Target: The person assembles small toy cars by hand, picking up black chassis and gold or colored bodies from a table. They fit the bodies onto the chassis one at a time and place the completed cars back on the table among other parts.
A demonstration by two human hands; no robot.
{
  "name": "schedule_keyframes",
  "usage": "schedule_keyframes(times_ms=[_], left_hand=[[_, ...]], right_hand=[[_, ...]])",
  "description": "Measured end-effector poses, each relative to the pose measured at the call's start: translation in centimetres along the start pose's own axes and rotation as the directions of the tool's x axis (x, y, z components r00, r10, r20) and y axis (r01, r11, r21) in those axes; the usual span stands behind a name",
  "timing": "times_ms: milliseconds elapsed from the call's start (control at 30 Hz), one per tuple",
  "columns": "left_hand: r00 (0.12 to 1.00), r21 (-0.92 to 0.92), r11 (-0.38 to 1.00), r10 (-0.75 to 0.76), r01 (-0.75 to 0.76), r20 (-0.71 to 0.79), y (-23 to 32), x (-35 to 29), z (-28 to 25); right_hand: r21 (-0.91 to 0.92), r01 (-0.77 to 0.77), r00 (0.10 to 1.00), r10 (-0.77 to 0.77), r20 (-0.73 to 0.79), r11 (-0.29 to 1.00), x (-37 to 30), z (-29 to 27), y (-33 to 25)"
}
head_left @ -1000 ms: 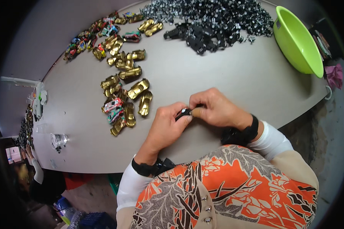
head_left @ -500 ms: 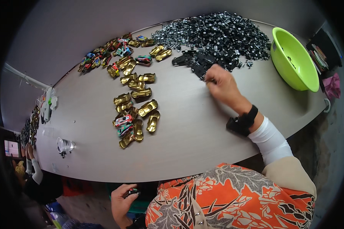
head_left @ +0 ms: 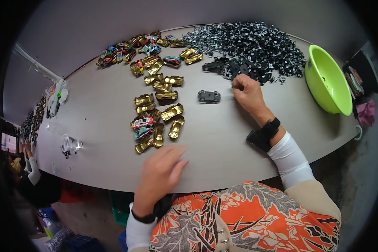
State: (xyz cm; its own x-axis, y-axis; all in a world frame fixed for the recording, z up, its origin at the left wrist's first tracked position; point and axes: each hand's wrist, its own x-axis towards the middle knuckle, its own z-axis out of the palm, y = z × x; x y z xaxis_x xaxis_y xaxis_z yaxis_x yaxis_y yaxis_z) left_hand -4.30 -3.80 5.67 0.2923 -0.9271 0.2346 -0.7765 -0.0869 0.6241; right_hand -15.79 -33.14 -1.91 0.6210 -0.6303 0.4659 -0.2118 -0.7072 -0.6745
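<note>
The gray car base (head_left: pixel 209 96) lay on the bare tabletop (head_left: pixel 222 147), just left of the right hand's (head_left: pixel 248 94) fingertips and a little closer to the person. Its long axis ran nearly left to right, roughly in line with that grip. The right hand was clearly the nearer of the two; its thumb and fingers were pinched together, and a bright speck showed at the tips, too small to identify. The left hand (head_left: pixel 159 172), blurred, stood near the tabletop's close edge with thumb and fingers apart and nothing visible between them. From there the base lay farther out and to the right. The gold cars (head_left: pixel 172 111) sat just beyond the left hand, apart from the base.

The green bowl (head_left: pixel 329 80) stood at the right end, with a few dark bits inside. A clear cup (head_left: pixel 71 143) stood at the far left; its contents could not be told, but small black pieces (head_left: pixel 66 154) lay beside it. The loose heap of wheels (head_left: pixel 260 42) was in no container, with black car bases (head_left: pixel 214 66) at its near edge.
</note>
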Motion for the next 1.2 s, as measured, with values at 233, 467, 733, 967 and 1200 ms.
schedule_keyframes(times_ms=[233, 467, 733, 967, 1200], left_hand=[[0.922, 0.417, 0.845, 0.385, -0.334, -0.042, -1.4, 12.4, 7.2], [0.990, 0.347, 0.933, 0.056, -0.098, 0.128, -1.0, 12.6, 10.3], [0.898, -0.682, 0.601, -0.387, 0.417, 0.208, -3.6, 1.4, 1.6], [0.777, -0.895, 0.293, -0.623, 0.337, 0.089, -5.0, -2.4, 0.6], [0.776, -0.925, 0.176, -0.608, 0.336, 0.166, -4.1, -0.5, 2.1]], right_hand=[[0.194, -0.200, 0.971, 0.168, 0.170, 0.960, -0.3, -0.3, 0.0], [0.159, 0.004, 0.994, -0.021, 0.105, 0.987, -0.8, -1.1, -0.3], [0.362, 0.000, 0.916, -0.145, 0.374, 0.932, -0.2, 3.2, -4.9], [0.071, 0.122, 0.879, -0.142, 0.456, 0.990, -0.9, 8.1, -9.4], [0.367, -0.152, 0.861, -0.059, 0.505, 0.918, -1.8, 7.3, -8.7]])
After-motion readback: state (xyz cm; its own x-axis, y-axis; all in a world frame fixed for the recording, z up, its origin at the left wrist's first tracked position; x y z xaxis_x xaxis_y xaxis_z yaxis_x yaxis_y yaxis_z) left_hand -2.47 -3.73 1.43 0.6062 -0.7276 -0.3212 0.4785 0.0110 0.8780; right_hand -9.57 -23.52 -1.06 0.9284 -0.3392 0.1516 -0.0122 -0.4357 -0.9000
